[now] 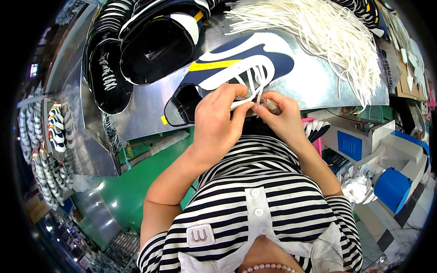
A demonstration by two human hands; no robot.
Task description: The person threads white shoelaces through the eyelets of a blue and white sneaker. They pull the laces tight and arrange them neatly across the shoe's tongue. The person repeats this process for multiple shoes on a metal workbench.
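A navy, white and yellow shoe upper (277, 61) lies on its side at the near edge of a metal table (150, 102). White shoelace (257, 75) runs in several strands across its eyelet opening. My left hand (218, 118) rests at the upper's near side, its thumb and fingers pinching the white lace. From the other side my right hand (282, 113) pinches the same lace, its thumb close to my left thumb. Both hands are closed. The fingertips partly cover the lower eyelets, so the lace end cannot be made out.
A heap of loose white laces (318, 36) covers the table's far right. Stacked shoe uppers (157, 50) stand at the far left, black linings showing. Beside the table on the right are a grey and blue machine (396, 173) and a pink basket (314, 136). More uppers (57, 127) hang at left.
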